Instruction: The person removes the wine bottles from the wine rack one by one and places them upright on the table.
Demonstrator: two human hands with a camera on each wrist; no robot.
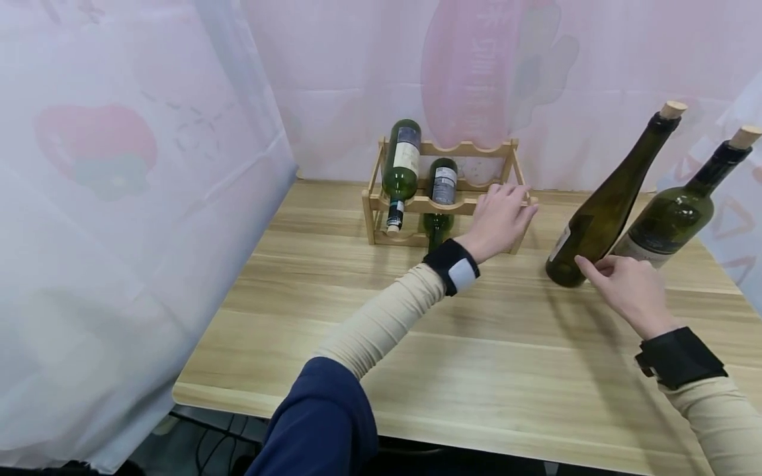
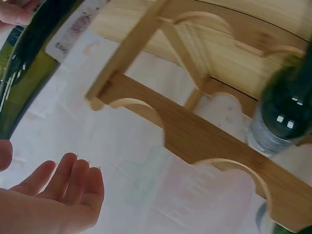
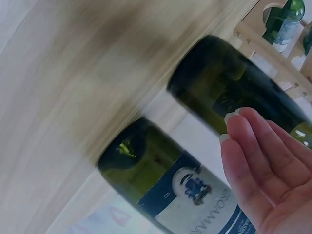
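My left hand (image 1: 503, 218) is over the right end of the wooden wine rack (image 1: 470, 149). In the left wrist view, its relaxed fingers (image 2: 68, 180) hold nothing, with a gap beside the rack. My right hand (image 1: 631, 291) is at the lower part of two corked wine bottles on the right. One is a slender olive-green bottle (image 1: 616, 192); the other is a broader green bottle (image 1: 678, 215) with a white and blue label (image 3: 195, 190). In the right wrist view, the right fingers lie extended and overlap the slender bottle (image 3: 214, 83).
A labelled green bottle (image 1: 407, 158) lies in the rack's upper tier at the left, cork forward. Another bottle (image 1: 443, 185) lies lower in the rack, partly behind the left wrist. Printed cloth (image 1: 345, 66) hangs behind the wooden table (image 1: 286, 291) and along its left side.
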